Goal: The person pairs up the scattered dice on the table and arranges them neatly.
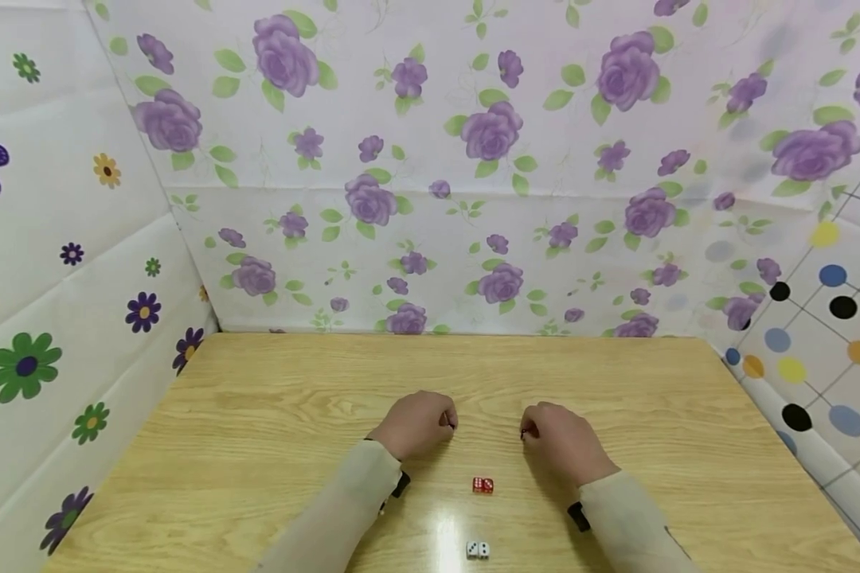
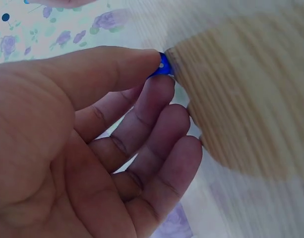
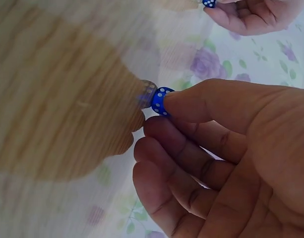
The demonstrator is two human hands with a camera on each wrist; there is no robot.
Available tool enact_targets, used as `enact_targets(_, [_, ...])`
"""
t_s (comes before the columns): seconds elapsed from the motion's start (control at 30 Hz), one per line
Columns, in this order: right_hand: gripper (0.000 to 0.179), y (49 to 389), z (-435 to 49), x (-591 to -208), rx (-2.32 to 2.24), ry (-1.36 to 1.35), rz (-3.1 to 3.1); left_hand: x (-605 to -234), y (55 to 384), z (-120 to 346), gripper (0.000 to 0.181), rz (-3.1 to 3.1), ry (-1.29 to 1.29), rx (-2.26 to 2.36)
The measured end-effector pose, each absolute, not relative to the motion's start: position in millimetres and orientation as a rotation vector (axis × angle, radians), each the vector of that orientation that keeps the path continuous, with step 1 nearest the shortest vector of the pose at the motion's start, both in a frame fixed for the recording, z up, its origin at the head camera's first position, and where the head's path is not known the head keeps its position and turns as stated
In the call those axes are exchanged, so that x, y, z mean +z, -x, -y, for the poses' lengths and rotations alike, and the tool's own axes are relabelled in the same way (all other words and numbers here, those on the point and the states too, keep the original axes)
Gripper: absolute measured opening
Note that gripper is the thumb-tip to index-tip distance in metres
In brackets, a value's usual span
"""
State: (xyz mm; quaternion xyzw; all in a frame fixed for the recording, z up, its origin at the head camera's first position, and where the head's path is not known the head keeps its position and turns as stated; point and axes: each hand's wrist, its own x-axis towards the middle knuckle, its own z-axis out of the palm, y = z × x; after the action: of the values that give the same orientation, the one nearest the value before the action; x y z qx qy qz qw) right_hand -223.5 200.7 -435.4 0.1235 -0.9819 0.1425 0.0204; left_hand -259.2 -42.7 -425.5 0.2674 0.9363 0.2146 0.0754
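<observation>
In the left wrist view, my left hand (image 1: pixel 417 423) pinches a blue die (image 2: pixel 163 65) between thumb and forefinger, right at the tabletop. A second blue die (image 3: pixel 162 100) with white dots is pinched the same way by my right hand (image 1: pixel 559 438), also down at the wood. Both hands face each other across a short gap in the head view. Nearer to me, between the forearms, two red dice (image 1: pixel 482 485) lie side by side. Closer still, two white dice (image 1: pixel 477 550) with black dots sit together in a row.
The light wooden table (image 1: pixel 294 382) reaches back to a wall cloth (image 1: pixel 430 143) with purple roses. A flower-print cloth (image 1: pixel 64 223) borders the left side, and a dotted cloth (image 1: pixel 824 334) the right. Dark bands circle both wrists.
</observation>
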Motion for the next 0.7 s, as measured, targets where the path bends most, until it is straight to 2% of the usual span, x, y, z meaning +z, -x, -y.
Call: enact_targets(0.7, [0.011, 229.6, -177.8, -437.2, 0.569, -0.511, 3.036, -430.9, 255.4, 14.5, 0.007, -2.812, -0.877, 0.588])
